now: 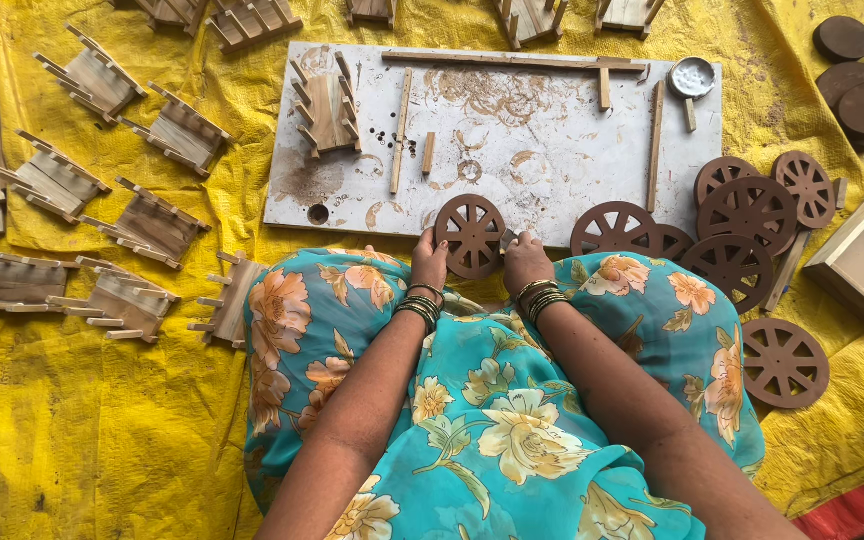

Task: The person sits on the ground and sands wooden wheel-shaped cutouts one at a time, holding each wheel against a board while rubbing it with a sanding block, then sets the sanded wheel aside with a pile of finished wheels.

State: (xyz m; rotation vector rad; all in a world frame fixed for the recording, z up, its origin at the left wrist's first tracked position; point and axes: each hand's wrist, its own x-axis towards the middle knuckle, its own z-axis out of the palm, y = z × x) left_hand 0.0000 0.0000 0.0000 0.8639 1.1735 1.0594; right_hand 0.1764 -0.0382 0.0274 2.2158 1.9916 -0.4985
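Both hands, left (429, 262) and right (526, 262), grasp wheel (470, 236) at board (552, 190) edge; may slip off

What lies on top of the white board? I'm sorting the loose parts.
On the white board lie thin wooden sticks, a small slatted frame, a round metal dish and the spoked wheel both hands hold. The board's underside is hidden.

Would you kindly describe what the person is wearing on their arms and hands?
Both forearms are bare, with no sleeves reaching them. The left hand has a stack of dark and metallic bangles at the wrist. The right hand has a similar stack of bangles. No gloves; any rings are too small to tell.
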